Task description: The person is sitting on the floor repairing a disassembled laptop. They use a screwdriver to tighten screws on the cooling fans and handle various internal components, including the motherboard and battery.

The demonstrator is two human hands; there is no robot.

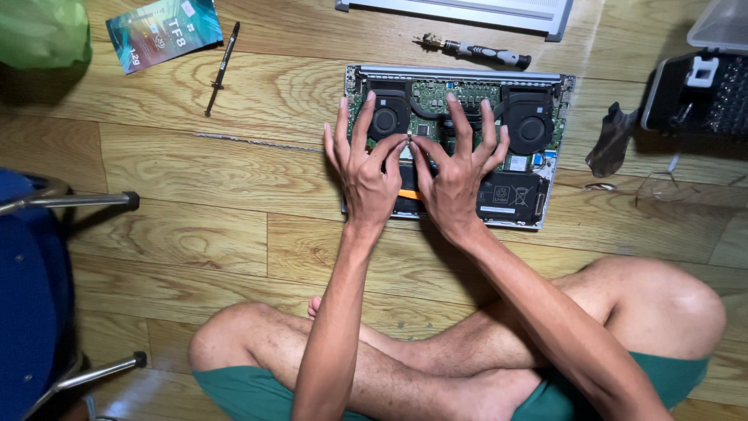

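- My left hand (366, 173): lay flat with fingers spread wide, grasping nothing, palm down on the opened laptop; the fingertips reached its left cooling fan (387, 118).
- My right hand (458, 175): likewise spread and released, palm down just beside the left, thumbs nearly touching at the middle of the board; the fingertips reached toward the heat pipes near the right cooling fan (530, 125).
- Silver laptop with its bottom cover off (545, 210): lay on the wooden plank floor (195, 226) directly before my crossed legs, showing a green circuit board, two black round fans and a black battery (510, 195). An orange strip (413, 195) showed between my wrists.
- Black-handled screwdriver with a brass tip (475, 51): lay on the floor just beyond the laptop's far edge.
- Grey flat panel (467, 11): lay farther out, at the top edge of view.
- Black slim syringe (223, 66): lay well to the left of the laptop.
- Teal printed packet (164, 31): lay just beside the syringe.
- Green plastic bag (43, 31): top left corner.
- Black open bit case (701, 93): well to the right.
- Dark crumpled film scrap (610, 140): between case and laptop.
- Blue chair with metal legs (31, 288): at my left.
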